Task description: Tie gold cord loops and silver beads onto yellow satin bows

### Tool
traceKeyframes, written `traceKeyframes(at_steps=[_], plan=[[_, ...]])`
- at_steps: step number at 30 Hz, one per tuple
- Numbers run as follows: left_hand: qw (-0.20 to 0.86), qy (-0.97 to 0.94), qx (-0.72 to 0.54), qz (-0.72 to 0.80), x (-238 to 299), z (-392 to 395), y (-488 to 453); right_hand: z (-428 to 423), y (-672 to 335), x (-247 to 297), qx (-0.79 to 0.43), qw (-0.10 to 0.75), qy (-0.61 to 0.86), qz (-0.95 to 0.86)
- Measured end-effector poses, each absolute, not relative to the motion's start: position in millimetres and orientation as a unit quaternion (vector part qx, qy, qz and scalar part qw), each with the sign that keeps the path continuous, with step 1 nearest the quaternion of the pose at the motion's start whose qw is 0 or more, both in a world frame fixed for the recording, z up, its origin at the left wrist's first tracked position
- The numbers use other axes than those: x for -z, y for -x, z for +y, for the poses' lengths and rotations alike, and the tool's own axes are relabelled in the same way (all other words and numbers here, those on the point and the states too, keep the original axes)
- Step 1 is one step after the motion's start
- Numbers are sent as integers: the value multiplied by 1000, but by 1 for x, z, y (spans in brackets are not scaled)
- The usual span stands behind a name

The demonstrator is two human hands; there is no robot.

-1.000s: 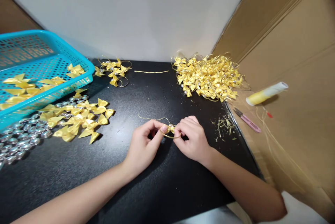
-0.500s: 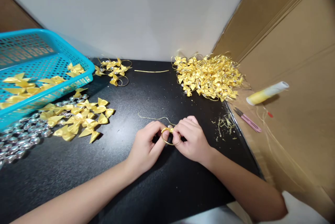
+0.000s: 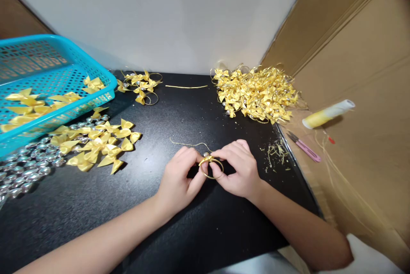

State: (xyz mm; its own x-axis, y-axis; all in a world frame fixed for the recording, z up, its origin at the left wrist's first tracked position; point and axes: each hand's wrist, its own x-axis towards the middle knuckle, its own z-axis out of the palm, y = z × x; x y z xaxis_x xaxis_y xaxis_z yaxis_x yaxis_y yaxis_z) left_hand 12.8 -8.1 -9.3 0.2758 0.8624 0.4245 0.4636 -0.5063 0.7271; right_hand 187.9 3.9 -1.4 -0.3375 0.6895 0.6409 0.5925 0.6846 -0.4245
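Observation:
Both hands meet over the black table point(image 3: 179, 231), pinching one small piece: a gold cord loop with a yellow bow and a silver bead point(image 3: 209, 163). My left hand point(image 3: 179, 180) has its fingers closed on the loop's left side. My right hand point(image 3: 238, 169) pinches the right side, thumb against the loop. A loose end of gold cord point(image 3: 188, 143) trails away to the left behind the fingers.
A blue basket point(image 3: 96, 81) with yellow bows sits at the left. Loose yellow bows point(image 3: 99, 143) and silver beads point(image 3: 22, 171) lie in front of it. A large heap of finished bows point(image 3: 256, 92) is at the back right. Pink snips point(image 3: 304, 148) and a thread spool point(image 3: 326, 113) rest on cardboard.
The loop has turned from lying flat and stretched between the fingers to a rounder ring facing up. Both hands shifted slightly to the right.

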Motion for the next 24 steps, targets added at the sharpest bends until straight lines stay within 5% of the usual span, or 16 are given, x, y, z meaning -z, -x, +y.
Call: traceKeyframes(at_steps=[24], plan=[[250, -745, -405, 467, 11, -7, -14, 2, -186, -2, -9, 428, 393, -814]])
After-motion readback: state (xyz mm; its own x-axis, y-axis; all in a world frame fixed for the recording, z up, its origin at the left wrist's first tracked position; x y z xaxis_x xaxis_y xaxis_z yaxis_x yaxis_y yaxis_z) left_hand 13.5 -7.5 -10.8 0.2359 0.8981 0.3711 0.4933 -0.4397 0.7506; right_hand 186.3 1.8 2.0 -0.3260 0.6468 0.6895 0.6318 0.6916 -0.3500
